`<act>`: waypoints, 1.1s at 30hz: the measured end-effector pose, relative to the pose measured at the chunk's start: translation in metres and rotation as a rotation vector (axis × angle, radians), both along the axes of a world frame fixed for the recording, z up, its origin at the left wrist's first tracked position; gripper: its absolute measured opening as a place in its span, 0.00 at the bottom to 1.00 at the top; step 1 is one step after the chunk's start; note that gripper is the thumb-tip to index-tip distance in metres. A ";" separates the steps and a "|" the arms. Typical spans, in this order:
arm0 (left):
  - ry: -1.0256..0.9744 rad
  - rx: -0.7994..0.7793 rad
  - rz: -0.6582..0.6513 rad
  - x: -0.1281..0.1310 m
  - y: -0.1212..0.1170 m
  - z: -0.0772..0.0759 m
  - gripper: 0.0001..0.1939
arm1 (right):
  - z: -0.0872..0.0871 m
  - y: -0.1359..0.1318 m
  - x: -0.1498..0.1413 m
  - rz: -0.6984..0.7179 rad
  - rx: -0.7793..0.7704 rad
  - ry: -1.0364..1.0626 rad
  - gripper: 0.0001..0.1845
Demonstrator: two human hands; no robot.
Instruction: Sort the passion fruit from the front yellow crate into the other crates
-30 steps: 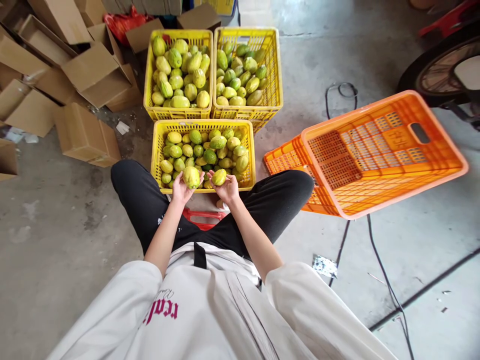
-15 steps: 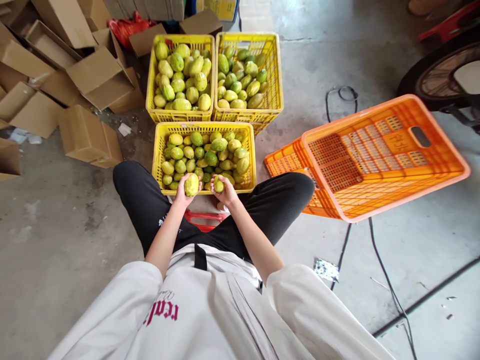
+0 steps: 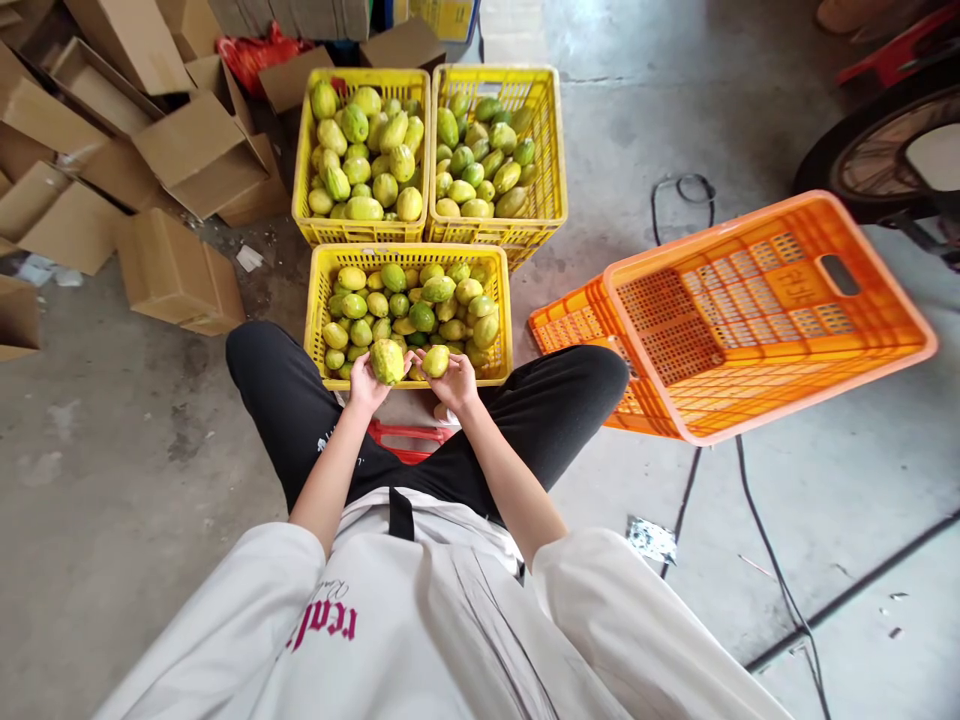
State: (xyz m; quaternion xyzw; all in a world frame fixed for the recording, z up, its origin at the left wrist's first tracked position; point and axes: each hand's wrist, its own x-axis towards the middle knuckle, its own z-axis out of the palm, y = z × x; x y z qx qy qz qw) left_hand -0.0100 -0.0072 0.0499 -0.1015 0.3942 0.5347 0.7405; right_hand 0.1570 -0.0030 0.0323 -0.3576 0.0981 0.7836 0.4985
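Note:
My left hand cups a large, ribbed yellow-green fruit that resembles a small papaya. Beside it, my right hand holds a smaller, smoother yellow fruit of the same sort, resting on the upturned fingers. The two hands are close together, fingertips nearly meeting. Both are over the near edge of a yellow plastic crate, which is filled with more green and yellow fruit. My forearms hide part of the red stool between my knees.
Behind are two more yellow crates of fruit, one left and one right. An orange crate lies tilted at the right, near a wheel and cables. Cardboard boxes are piled at the left.
Both fruits have turned in my hands and show other sides. My right hand has rolled more palm-up and shifted slightly left, so the hands are closer together.

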 end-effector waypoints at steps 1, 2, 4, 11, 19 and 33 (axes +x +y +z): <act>0.015 0.013 -0.006 0.000 0.000 -0.001 0.19 | 0.000 0.000 0.000 0.007 0.007 -0.004 0.10; 0.039 0.022 -0.011 0.001 0.000 -0.001 0.17 | -0.001 0.000 -0.001 0.018 0.018 -0.015 0.08; 0.090 0.016 -0.023 0.002 0.000 -0.001 0.13 | -0.002 -0.001 -0.001 0.046 0.020 -0.052 0.04; 0.150 -0.125 -0.090 0.005 0.002 0.003 0.14 | 0.001 -0.001 -0.002 0.021 -0.130 -0.172 0.05; 0.140 -0.165 -0.113 0.004 0.002 0.003 0.14 | -0.008 -0.002 -0.003 0.140 -0.224 -0.283 0.06; 0.153 -0.246 -0.125 -0.002 -0.002 -0.013 0.14 | 0.038 0.092 0.030 0.016 -0.188 -0.252 0.08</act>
